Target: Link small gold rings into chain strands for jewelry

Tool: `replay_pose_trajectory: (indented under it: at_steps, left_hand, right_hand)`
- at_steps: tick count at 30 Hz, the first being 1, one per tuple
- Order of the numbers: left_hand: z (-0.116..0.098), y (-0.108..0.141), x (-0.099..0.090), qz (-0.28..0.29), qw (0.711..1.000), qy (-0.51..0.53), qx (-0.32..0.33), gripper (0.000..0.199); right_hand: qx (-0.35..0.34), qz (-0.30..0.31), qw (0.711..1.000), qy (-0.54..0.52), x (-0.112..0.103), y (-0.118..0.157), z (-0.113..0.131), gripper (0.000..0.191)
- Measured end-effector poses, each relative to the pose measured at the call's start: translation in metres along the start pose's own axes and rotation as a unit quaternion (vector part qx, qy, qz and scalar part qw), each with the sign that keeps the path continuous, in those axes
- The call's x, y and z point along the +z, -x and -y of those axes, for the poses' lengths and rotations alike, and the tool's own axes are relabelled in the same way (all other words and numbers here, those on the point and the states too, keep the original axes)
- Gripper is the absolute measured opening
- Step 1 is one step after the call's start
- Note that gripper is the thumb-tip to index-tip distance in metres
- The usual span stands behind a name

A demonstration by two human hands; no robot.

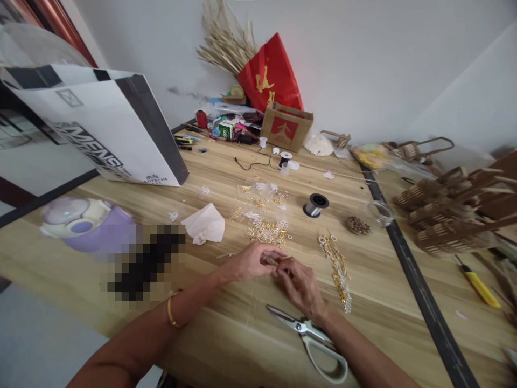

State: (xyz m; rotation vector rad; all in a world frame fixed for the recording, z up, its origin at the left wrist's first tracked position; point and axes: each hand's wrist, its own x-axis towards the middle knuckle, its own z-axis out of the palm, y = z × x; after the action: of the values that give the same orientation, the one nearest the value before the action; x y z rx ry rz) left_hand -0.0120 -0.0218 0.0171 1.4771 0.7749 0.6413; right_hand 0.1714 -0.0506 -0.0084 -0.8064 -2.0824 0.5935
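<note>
My left hand [258, 260] and my right hand [298, 283] meet over the table, fingertips pinched close together. Whatever lies between them is too small to make out. Just beyond my fingers spreads a pile of gold and clear beads [266, 231]. To the right of my right hand lie several gold and clear beaded strands [336, 264]. A pair of scissors [299, 327] with pale green handles rests beneath my right wrist. Farther back stands a spool of silvery wire [315, 205]. A crumpled white tissue [204, 223] sits left of the beads.
A large white paper bag [105, 134] and a purple and cream container [89, 223] stand on the left. At the back are a red bag [271, 75] and a brown paper bag [286, 126]. Woven baskets [444, 210], a glass jar [381, 213] and a yellow cutter [479, 283] are right.
</note>
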Motion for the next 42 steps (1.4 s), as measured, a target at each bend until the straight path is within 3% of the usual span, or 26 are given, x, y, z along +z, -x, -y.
replay_pose_trajectory:
  at_steps: [6,13,21,28,32,38,42]
  left_hand:
    - [-0.011,0.001,0.004,-0.027,0.999,-0.019,-0.023,0.022]
    - [-0.009,-0.003,0.009,-0.079,0.990,-0.110,-0.028,0.007]
    - [-0.010,-0.001,0.007,-0.078,0.988,-0.125,-0.042,0.006]
    - [0.000,0.009,0.011,-0.080,0.991,0.058,-0.086,0.020]
    - [0.003,0.013,0.007,-0.091,0.989,0.082,-0.082,0.027]
    - [-0.014,0.027,-0.022,-0.124,0.991,0.000,-0.047,0.021]
    - [-0.026,0.046,-0.039,-0.150,0.969,-0.193,-0.041,0.014]
  right_hand:
    - [0.003,0.006,0.999,0.035,0.001,0.002,0.001,0.008]
    - [0.029,-0.011,0.999,0.016,0.001,0.003,0.002,0.007]
    - [0.040,-0.041,0.998,-0.016,0.002,0.002,0.002,0.007]
    - [0.053,-0.041,0.997,-0.022,0.004,0.004,0.000,0.007]
    - [0.043,-0.033,0.999,-0.005,0.003,0.004,-0.003,0.007]
    - [0.013,-0.003,0.999,0.035,0.000,0.001,0.002,0.009]
    - [0.005,-0.001,0.999,0.037,-0.001,0.000,0.003,0.009]
